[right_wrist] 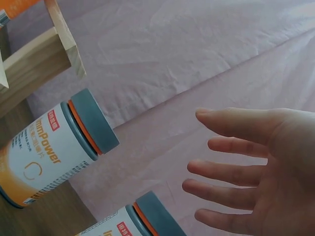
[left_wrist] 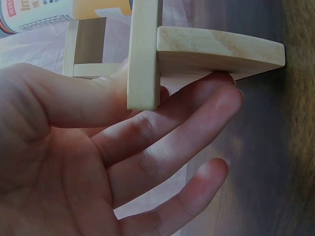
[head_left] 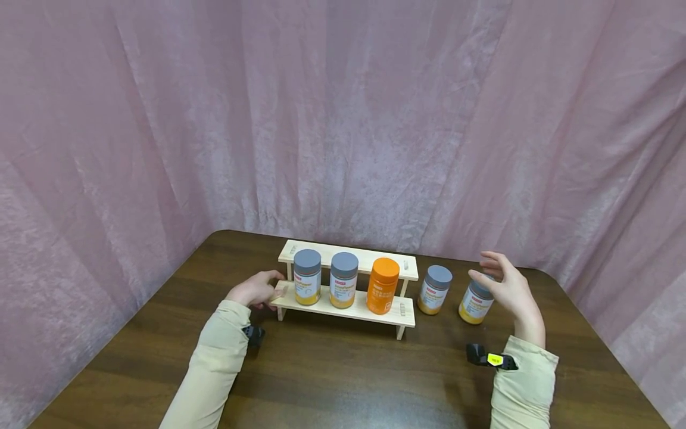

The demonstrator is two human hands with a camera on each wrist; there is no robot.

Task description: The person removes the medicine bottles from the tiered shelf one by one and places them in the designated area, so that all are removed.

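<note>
My left hand [head_left: 259, 290] holds the left end of a two-tier wooden rack [head_left: 343, 307]. In the left wrist view, the thumb lies on one side of the board [left_wrist: 143, 59] and the fingers on the other. On the lower tier stand two grey-lidded jars [head_left: 308, 280] [head_left: 343, 281] and one orange jar [head_left: 383, 287]. To the rack's right, two more grey-lidded jars [head_left: 434, 291] [head_left: 475, 305] stand on the table. My right hand [head_left: 506, 289] is above and beside the rightmost jar, fingers apart, with nothing in it. The right wrist view shows a gap between its fingertips and the jars.
The dark wooden table [head_left: 343, 369] has rounded far corners. A pink curtain [head_left: 343, 119] hangs behind it and along both sides. The rack's upper tier [head_left: 332, 251] rises behind the jars.
</note>
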